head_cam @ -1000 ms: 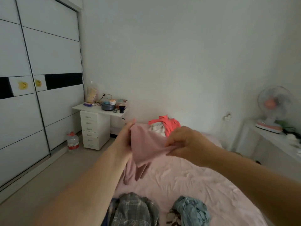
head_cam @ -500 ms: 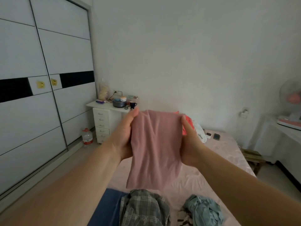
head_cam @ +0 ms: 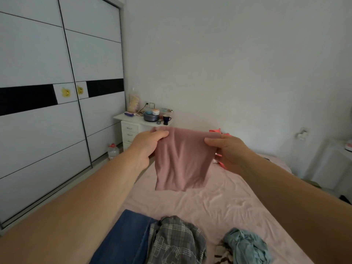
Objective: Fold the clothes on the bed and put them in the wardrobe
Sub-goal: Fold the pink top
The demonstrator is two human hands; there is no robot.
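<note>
Nothing you can actually read here, no text, labels, brands or numbers on anything in view.

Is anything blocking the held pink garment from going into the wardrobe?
Yes. Both sliding doors of the white wardrobe are shut. The left hand and right hand grip the dusty-pink garment above the bed, so neither is free to open them.

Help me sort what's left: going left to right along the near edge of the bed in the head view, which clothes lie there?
Blue jeans → grey plaid garment → crumpled light-blue garment.
</note>
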